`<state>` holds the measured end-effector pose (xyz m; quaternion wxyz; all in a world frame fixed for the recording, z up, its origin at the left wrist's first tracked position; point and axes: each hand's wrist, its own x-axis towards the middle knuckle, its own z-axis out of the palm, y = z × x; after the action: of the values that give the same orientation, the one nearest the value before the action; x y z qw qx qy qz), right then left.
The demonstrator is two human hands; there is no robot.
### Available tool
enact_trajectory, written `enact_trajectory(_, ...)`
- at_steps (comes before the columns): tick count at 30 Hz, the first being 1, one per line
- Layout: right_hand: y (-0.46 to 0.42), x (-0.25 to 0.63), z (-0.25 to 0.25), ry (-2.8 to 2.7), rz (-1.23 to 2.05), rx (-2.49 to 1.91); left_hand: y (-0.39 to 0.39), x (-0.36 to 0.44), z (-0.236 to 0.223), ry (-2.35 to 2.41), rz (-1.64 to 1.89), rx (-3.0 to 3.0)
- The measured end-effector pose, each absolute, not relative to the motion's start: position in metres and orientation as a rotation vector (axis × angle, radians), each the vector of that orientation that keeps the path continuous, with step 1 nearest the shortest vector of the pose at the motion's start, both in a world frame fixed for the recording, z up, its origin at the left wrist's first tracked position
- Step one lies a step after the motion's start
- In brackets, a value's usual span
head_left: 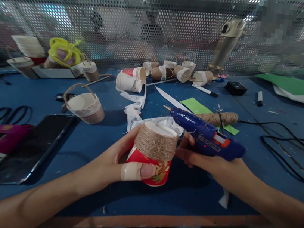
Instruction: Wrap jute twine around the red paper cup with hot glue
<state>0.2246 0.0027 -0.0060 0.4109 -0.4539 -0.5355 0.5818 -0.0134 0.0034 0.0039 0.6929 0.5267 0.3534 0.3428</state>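
My left hand is wrapped round a red paper cup, its thumb bandaged and pressed on the red side. Brown twine covers the upper part of the cup in close rows. In my right hand is a blue hot glue gun, its nozzle pointing up and left, above and behind the cup. White lace ribbon lies just behind the cup. A roll of twine rests on light green paper behind the glue gun.
A small twine-and-lace basket stands left of the cup. Further left lie a phone and a magenta tool. Several small baskets and stacked paper cups sit along the perforated metal screen. A black cable loops at right.
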Motion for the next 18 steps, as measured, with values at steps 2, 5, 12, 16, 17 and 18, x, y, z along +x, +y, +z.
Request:
enact_trajectory(2,0.0031,0.2254,-0.0065,-1.355,1.467,-1.132,0.0040,-0.0138,0.0035,0.787,0.770,1.174)
enact_trajectory(5,0.0042,0.2261,-0.0084,-1.341,1.485,-1.105,0.0046,-0.0137,0.0029,0.777,0.790,1.166)
enact_trajectory(12,0.0035,0.2254,-0.0081,-1.307,1.470,-1.124,0.0059,-0.0128,-0.0017,0.756,0.821,1.134)
enact_trajectory(16,0.0033,0.2244,-0.0046,-1.274,1.480,-1.139,0.0070,-0.0131,-0.0022,0.744,0.813,1.096)
enact_trajectory(17,0.0035,0.2242,-0.0038,-1.274,1.479,-1.135,0.0073,-0.0132,-0.0020,0.739,0.817,1.084)
enact_trajectory(18,0.0039,0.2240,-0.0032,-1.278,1.481,-1.127,0.0077,-0.0134,-0.0020,0.729,0.823,1.074)
